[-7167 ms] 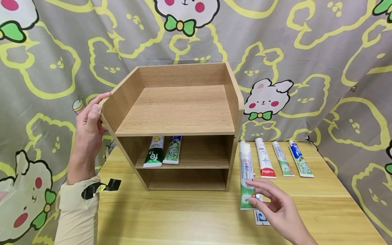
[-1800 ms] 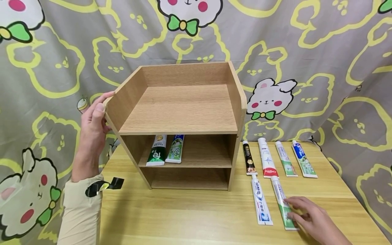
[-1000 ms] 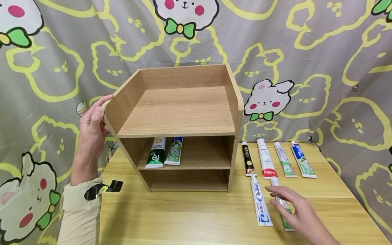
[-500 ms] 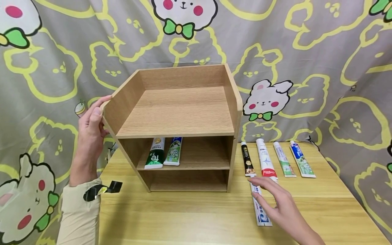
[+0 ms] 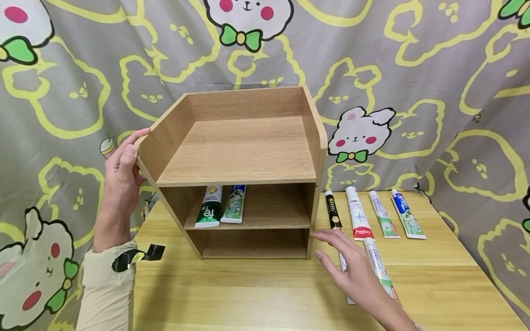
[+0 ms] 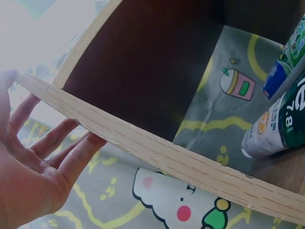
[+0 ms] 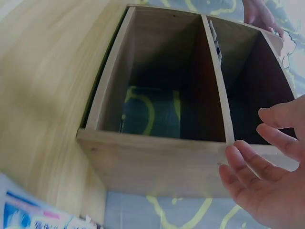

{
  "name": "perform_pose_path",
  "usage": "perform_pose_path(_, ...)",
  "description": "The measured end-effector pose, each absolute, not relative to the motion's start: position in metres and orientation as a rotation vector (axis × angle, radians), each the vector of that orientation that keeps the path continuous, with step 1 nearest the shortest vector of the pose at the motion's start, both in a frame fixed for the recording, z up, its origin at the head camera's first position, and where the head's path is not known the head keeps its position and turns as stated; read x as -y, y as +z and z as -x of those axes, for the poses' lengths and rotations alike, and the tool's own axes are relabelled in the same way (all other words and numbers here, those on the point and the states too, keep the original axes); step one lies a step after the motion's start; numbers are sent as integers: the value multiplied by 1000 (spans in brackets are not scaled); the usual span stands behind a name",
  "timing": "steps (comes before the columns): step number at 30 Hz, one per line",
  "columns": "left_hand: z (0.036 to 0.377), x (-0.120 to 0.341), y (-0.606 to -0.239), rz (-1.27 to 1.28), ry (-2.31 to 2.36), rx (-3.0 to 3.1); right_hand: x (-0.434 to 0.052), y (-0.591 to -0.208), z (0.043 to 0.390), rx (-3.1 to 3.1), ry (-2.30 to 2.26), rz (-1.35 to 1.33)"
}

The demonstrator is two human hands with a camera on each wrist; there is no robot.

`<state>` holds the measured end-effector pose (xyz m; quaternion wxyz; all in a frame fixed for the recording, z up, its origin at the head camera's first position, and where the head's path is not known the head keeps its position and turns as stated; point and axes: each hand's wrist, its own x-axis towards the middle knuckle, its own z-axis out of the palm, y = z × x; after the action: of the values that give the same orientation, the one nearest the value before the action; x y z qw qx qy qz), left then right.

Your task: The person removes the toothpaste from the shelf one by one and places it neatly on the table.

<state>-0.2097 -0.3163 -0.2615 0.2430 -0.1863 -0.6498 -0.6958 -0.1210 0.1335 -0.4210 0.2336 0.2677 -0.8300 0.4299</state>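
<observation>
Head view: wooden shelf [image 5: 238,151] stands on the counter [image 5: 248,294], steadied by the left hand [image 5: 120,179] with straight fingers against its side wall. Right hand [image 5: 352,271], released and empty, hovers over a blue-and-white tube [image 5: 342,262] just beneath its palm. Judged step: choosing a tube; next needs a pinch. That tube's long axis seems to run away from the person, its cap hidden.

**Open hand beside the wooden shelf**

My right hand [image 7: 267,176] hovers with fingers [image 7: 248,160] spread, just beside the wooden shelf unit [image 7: 157,157] on the table [image 7: 43,71]. A blue-and-white toothpaste tube [image 7: 33,214] lies at lower left; another hand [image 7: 259,14] holds the far side.
</observation>
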Motion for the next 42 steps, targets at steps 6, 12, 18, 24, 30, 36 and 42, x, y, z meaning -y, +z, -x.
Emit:
perform_pose_path(6, 210, 316, -261, 516, -1901, 1768, -118, -416, 125, 2273, 1200, -763)
perform_pose_path(12, 210, 317, -261, 519, -1889, 1784, -100, -414, 131, 2198, 1225, -816)
perform_pose_path(18, 211, 317, -261, 517, -1897, 1781, -84, -407, 136, 2177, 1236, -836)
perform_pose_path(24, 211, 316, -261, 505, -1903, 1772, -70, -403, 143, 2138, 1250, -866)
perform_pose_path(30, 211, 316, -261, 504, -1910, 1769, -59, -400, 148, 2124, 1277, -871)
perform_pose_path(36, 210, 317, -262, 484, -1907, 1760, -46, -397, 155, 2166, 1275, -861)
perform_pose_path(42, 211, 316, -262, 487, -1909, 1763, -32, -391, 163, 2234, 1273, -824)
